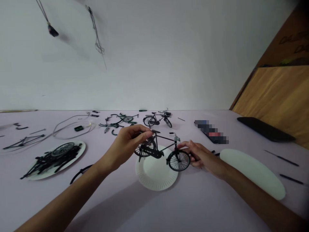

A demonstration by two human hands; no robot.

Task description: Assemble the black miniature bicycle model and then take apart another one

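Note:
A small black model bicycle point(161, 150) is held just above a white paper plate point(154, 175) in the middle of the table. My left hand point(127, 143) pinches it at the saddle and rear wheel. My right hand point(201, 154) is closed at the front wheel and handlebar end, and a dark thin tool seems to stick out from its fingers.
A second finished model bicycle point(157, 118) stands farther back. Loose green and black parts point(118, 120) lie beside it. A paper plate of black parts point(51, 159) sits at left, a white oval plate point(253, 172) at right, thin black tools point(281, 158) beyond it.

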